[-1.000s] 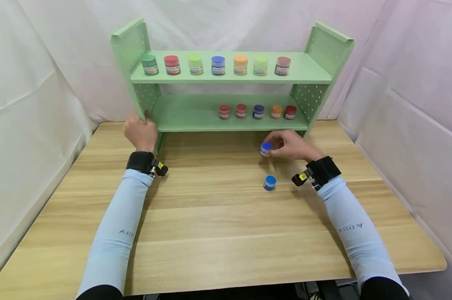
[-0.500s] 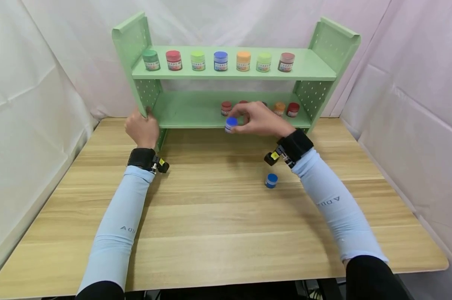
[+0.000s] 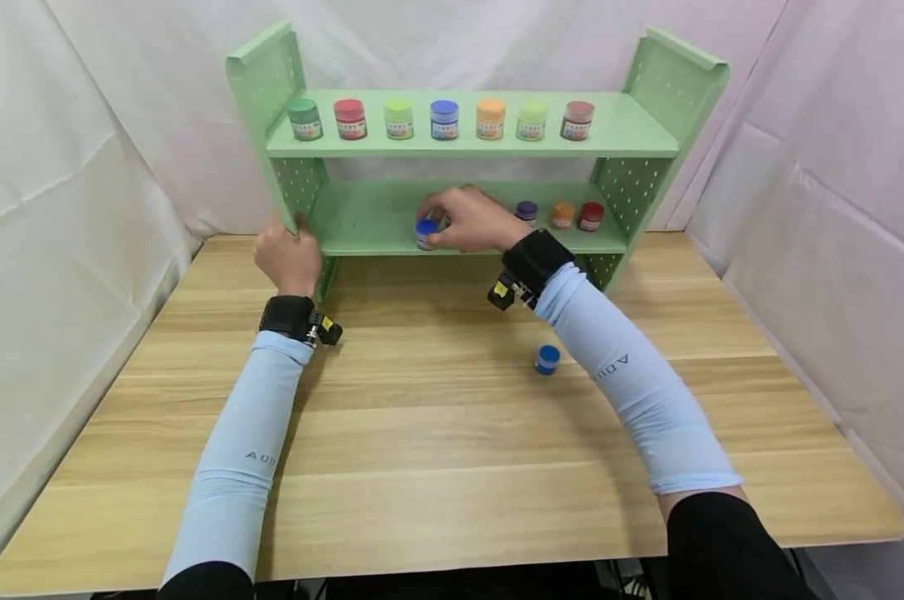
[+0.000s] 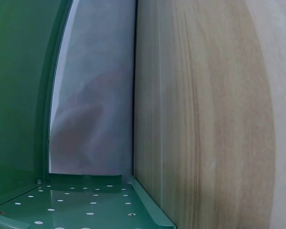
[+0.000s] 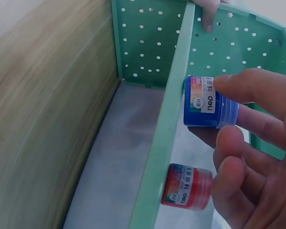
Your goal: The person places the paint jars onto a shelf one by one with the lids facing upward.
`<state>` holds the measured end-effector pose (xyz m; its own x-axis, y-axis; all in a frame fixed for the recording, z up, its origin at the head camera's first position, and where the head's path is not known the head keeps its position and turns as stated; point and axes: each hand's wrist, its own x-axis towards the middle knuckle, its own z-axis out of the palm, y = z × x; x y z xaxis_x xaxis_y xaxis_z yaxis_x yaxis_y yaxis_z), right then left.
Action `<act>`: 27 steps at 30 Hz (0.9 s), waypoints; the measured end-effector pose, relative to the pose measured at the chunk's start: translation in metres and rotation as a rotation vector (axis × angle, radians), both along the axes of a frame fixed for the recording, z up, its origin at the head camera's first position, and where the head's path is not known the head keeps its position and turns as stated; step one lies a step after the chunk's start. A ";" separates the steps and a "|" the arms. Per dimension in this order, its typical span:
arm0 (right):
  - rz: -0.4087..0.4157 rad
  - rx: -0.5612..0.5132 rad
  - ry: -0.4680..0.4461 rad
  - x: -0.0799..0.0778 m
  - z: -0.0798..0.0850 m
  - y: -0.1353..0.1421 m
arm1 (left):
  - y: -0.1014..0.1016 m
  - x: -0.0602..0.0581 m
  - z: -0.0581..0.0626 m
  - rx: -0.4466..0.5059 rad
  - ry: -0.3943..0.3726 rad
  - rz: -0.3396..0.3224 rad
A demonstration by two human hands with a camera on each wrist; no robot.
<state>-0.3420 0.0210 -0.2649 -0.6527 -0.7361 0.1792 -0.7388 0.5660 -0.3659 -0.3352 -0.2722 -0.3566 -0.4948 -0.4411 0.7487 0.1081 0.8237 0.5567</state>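
A green two-tier metal shelf rack [image 3: 466,147] stands at the back of the table. My left hand [image 3: 290,260] grips the lower front edge of its left side panel; in the right wrist view, fingertips [image 5: 209,14] lie against that perforated panel. Between thumb and fingers, my right hand [image 3: 470,221] pinches a blue paint jar [image 3: 426,233] at the front of the lower shelf. The right wrist view shows this jar [image 5: 202,102] upright with its base at the shelf edge, next to a red paint jar [image 5: 187,186]. A second blue paint jar [image 3: 546,360] stands on the table.
Several paint jars line the upper shelf, from a dark green jar [image 3: 305,119] to a brownish-red jar [image 3: 576,121]. On the lower shelf's right are a dark purple jar [image 3: 526,212], an orange jar [image 3: 562,215] and a red jar [image 3: 590,217]. White cloth [image 3: 107,108] hangs around the table.
My right hand has carried the blue paint jar from above the table leftward and up to the lower shelf. The left hand keeps its grip on the side panel.
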 end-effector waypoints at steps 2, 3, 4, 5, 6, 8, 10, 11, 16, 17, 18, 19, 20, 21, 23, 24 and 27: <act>-0.014 0.008 -0.027 -0.002 0.000 -0.003 | 0.001 0.000 0.001 0.000 -0.004 0.002; -0.019 0.012 -0.027 -0.003 0.001 -0.004 | 0.001 0.000 0.002 -0.002 -0.006 0.002; -0.023 0.019 -0.025 -0.004 0.001 -0.005 | 0.001 0.000 0.002 -0.003 -0.011 0.005; -0.027 0.029 -0.016 -0.005 0.001 -0.005 | 0.002 0.000 0.003 -0.006 -0.012 0.005; -0.031 0.037 -0.004 -0.006 0.002 -0.006 | 0.002 0.000 0.003 -0.007 -0.013 0.004; -0.040 0.060 0.041 -0.008 0.004 -0.007 | 0.002 0.000 0.004 -0.009 -0.014 0.001; -0.057 0.089 0.070 -0.010 0.006 -0.009 | 0.002 0.000 0.004 -0.010 -0.012 0.004; -0.067 0.099 0.081 -0.011 0.008 -0.010 | 0.002 0.000 0.004 -0.013 -0.009 0.005; -0.123 0.128 0.064 -0.014 0.012 -0.014 | 0.001 0.000 0.001 -0.016 -0.003 0.018; -0.134 0.132 0.054 -0.014 0.013 -0.014 | 0.001 0.000 0.001 -0.015 -0.003 0.019; -0.146 0.135 0.044 -0.014 0.013 -0.015 | 0.001 0.000 0.000 -0.016 -0.003 0.019; -0.155 0.137 0.038 -0.015 0.013 -0.015 | 0.000 0.000 0.000 -0.017 -0.003 0.016; -0.164 0.136 0.036 -0.015 0.013 -0.016 | 0.000 0.000 -0.001 -0.017 -0.004 0.015; -0.172 0.138 0.039 -0.015 0.013 -0.016 | 0.000 0.001 -0.001 -0.016 -0.007 0.014; -0.186 0.135 0.043 -0.016 0.013 -0.017 | 0.000 0.001 -0.001 -0.015 -0.008 0.009; -0.193 0.132 0.045 -0.016 0.013 -0.018 | 0.000 0.001 0.000 -0.016 -0.008 0.008; -0.209 0.133 0.037 -0.018 0.014 -0.019 | 0.000 0.001 0.000 -0.014 -0.008 0.009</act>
